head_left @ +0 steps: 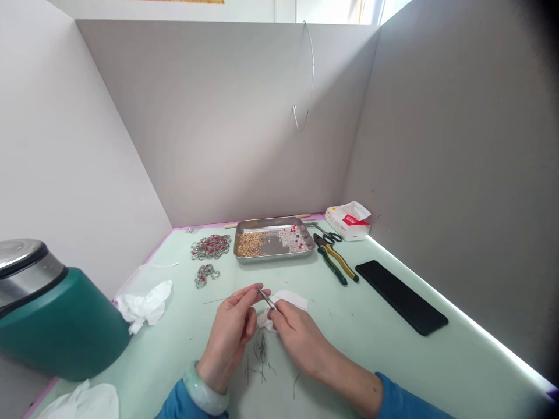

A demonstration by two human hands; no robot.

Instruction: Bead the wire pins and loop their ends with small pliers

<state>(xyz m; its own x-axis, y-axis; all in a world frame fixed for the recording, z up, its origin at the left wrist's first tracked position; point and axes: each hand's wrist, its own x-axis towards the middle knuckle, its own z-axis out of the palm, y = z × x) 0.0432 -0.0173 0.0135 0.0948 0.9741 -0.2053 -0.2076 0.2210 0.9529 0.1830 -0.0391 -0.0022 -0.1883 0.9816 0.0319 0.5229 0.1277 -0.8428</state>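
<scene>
My left hand (pixel 233 326) is closed in a pinch at the middle of the table, a pale green bangle (pixel 204 391) on its wrist. A thin wire (pixel 213 301) sticks out to the left from behind its fingers. In my right hand (pixel 301 334) I grip slim metal tweezers (pixel 267 298), their pointed tips at my left fingertips. Whatever lies between those tips is too small to make out. Below and between the hands lies a loose pile of short, thin metal wires (pixel 261 349). A white tissue (pixel 292 299) lies partly behind my right hand.
A metal tray (pixel 275 256) holds gold beads and white, red and purple ones. Left of it lie two heaps of red-beaded chain (pixel 211 247). Pliers (pixel 336 262), scissors (pixel 329 235), a tissue pack (pixel 349 221) and a black phone (pixel 402 297) sit right. A green flask (pixel 65 326) stands left.
</scene>
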